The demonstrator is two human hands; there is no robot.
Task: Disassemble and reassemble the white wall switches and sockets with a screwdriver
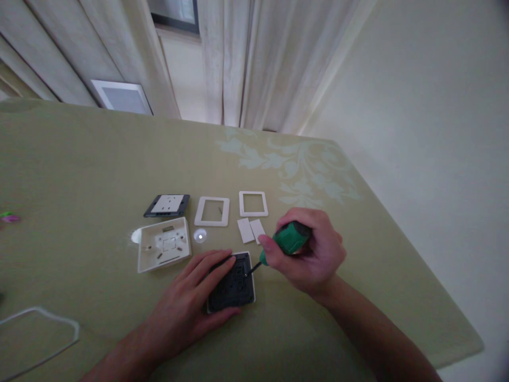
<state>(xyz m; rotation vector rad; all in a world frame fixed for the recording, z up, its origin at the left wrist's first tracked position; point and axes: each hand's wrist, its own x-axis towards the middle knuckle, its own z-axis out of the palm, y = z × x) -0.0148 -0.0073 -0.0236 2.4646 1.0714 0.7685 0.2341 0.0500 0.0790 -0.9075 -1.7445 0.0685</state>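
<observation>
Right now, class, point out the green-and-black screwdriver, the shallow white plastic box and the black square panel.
Green-and-black screwdriver (292, 239): head view, on the green part of its handle.
Shallow white plastic box (169, 243): head view, on its inner floor.
Black square panel (231, 286): head view, on its upward face.

A person's bare left forearm (133, 347) and right forearm (369, 323) reach up from the bottom edge, angled inward. The left hand (194, 297) is low, back upward, fingers extended and slightly bent, thumb spread apart in a wide clasp. The right hand (314, 252) curls into a rounded grip, thumb pointing up and leftward.
</observation>
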